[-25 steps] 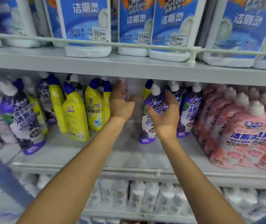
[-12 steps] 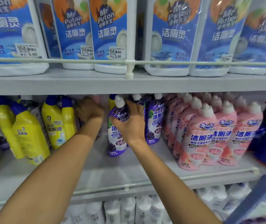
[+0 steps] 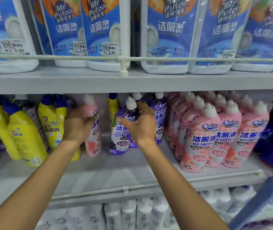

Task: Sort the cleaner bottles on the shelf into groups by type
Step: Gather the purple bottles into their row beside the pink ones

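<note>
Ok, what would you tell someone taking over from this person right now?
Left hand grips a stray pink bottle between the yellow and purple ones.
Right hand grips the front purple bottle at its shoulder.
Done: pink group stands together on the right.
To do: move the held pink bottle to that group, gather the purple bottles, and take the lone yellow bottle at the back over to the yellow group.

Both bare arms reach forward. The left hand curls round a pink bottle; the right hand, just beside it, grips a purple bottle.
</note>
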Demonstrator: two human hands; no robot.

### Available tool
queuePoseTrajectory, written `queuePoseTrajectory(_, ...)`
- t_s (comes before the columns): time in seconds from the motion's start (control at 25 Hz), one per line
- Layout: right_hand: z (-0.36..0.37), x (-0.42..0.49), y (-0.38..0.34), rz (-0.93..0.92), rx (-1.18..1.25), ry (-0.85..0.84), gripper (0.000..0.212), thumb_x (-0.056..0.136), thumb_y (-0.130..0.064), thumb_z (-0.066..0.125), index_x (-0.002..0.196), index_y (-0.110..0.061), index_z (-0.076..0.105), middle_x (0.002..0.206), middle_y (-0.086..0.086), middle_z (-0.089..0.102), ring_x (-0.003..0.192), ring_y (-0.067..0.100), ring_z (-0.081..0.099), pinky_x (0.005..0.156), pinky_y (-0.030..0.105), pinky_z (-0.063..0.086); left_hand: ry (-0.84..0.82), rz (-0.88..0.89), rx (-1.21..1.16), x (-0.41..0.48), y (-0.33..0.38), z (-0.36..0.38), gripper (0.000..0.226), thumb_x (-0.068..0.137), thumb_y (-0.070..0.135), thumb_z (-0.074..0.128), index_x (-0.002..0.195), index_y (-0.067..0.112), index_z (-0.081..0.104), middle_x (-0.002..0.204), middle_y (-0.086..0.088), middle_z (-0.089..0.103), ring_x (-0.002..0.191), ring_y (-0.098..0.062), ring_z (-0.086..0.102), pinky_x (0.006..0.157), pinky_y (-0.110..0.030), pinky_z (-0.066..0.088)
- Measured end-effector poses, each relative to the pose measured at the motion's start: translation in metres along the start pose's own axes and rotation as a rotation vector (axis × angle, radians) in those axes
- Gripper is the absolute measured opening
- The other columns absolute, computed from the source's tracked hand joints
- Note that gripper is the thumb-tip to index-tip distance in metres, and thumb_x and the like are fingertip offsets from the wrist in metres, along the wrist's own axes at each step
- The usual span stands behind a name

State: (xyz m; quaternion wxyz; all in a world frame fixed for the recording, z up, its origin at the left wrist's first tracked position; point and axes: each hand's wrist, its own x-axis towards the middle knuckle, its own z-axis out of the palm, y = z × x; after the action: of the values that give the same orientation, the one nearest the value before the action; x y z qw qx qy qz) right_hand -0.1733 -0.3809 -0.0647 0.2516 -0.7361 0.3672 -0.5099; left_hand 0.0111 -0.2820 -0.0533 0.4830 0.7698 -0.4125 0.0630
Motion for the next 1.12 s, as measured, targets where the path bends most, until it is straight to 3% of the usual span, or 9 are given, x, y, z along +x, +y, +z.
queuePoseTrajectory(0.2,0.036,0.004,-0.019,-0.073,-0.022,-0.023,0.075,0.068,-0.048,0.092,0.130,-0.020,0.062,0.125,0.006,0.061,0.113,0.023,0.055,0.087,0.032,0.047,-0.224,0.009,-0.209,-0.039,-0.009,-0.053,0.040,0.074,0.046,0.074,0.105,0.021,0.069,0.092,0.000,0.076,0.086,-0.023,0.070,0.081,-0.041,0.058)
queuePoseTrajectory(0.32,0.052,0.011,-0.027,-0.037,-0.040,-0.075,0.073,0.071,-0.049,0.090,0.131,-0.022,0.060,0.123,0.005,0.060,0.113,0.024,0.057,0.083,0.032,0.046,-0.288,-0.014,-0.279,-0.055,-0.020,-0.090,0.028,0.078,0.041,0.080,0.098,0.025,0.070,0.080,0.012,0.074,0.069,-0.007,0.064,0.066,-0.023,0.052)
queuePoseTrajectory(0.48,0.077,0.008,-0.047,-0.016,-0.101,-0.092,0.075,0.071,-0.056,0.087,0.135,-0.030,0.057,0.128,0.001,0.058,0.116,0.023,0.059,0.084,0.033,0.047,-0.288,-0.032,-0.248,-0.061,-0.038,-0.131,0.047,0.072,0.055,0.073,0.110,0.028,0.070,0.094,0.001,0.077,0.092,-0.033,0.071,0.084,-0.050,0.059)
queuePoseTrajectory(0.64,0.107,-0.007,-0.069,-0.022,-0.082,-0.123,0.069,0.073,-0.060,0.083,0.129,-0.025,0.061,0.124,0.000,0.061,0.113,0.023,0.061,0.082,0.030,0.045,-0.259,-0.032,-0.215,-0.058,-0.055,-0.150,0.026,0.082,0.033,0.085,0.104,0.031,0.070,0.090,0.003,0.077,0.087,-0.024,0.074,0.084,-0.050,0.060)
queuePoseTrajectory(0.72,0.098,-0.009,-0.066,-0.068,-0.039,0.035,0.059,0.080,-0.060,0.077,0.117,-0.016,0.066,0.113,0.004,0.066,0.107,0.026,0.063,0.085,0.030,0.046,-0.254,-0.034,-0.212,-0.057,-0.063,-0.155,0.022,0.086,0.026,0.080,0.104,0.033,0.070,0.089,0.004,0.076,0.086,-0.022,0.073,0.082,-0.051,0.060)
queuePoseTrajectory(0.84,0.046,0.008,-0.037,-0.155,-0.010,0.499,0.036,0.086,-0.031,0.080,0.107,-0.006,0.065,0.104,0.012,0.064,0.098,0.031,0.058,0.087,0.027,0.043,-0.238,-0.040,-0.236,-0.057,-0.072,-0.159,0.031,0.085,0.027,0.080,0.112,0.038,0.069,0.095,0.007,0.076,0.091,-0.017,0.073,0.081,-0.052,0.061)
queuePoseTrajectory(0.88,0.030,0.019,-0.024,-0.134,-0.069,0.524,0.038,0.084,-0.027,0.081,0.110,-0.005,0.064,0.105,0.014,0.064,0.099,0.032,0.057,0.085,0.024,0.038,-0.226,-0.037,-0.237,-0.057,-0.075,-0.158,0.034,0.083,0.030,0.082,0.112,0.039,0.068,0.096,0.008,0.076,0.092,-0.018,0.072,0.081,-0.052,0.060)
queuePoseTrajectory(1.0,0.017,0.031,0.003,-0.024,-0.182,0.234,0.058,0.077,-0.028,0.081,0.128,-0.008,0.063,0.118,0.013,0.064,0.110,0.032,0.057,0.088,0.028,0.042,-0.230,-0.042,-0.235,-0.055,-0.079,-0.156,0.037,0.078,0.041,0.086,0.109,0.046,0.066,0.096,0.014,0.075,0.091,-0.014,0.071,0.081,-0.049,0.060)
queuePoseTrajectory(1.12,0.023,0.026,0.006,-0.054,-0.158,0.152,0.073,0.072,-0.026,0.089,0.137,-0.013,0.059,0.128,0.008,0.058,0.119,0.022,0.050,0.094,0.021,0.037,-0.233,-0.046,-0.254,-0.053,-0.081,-0.157,0.036,0.079,0.037,0.086,0.102,0.053,0.064,0.098,0.019,0.074,0.088,-0.007,0.070,0.079,-0.049,0.060)
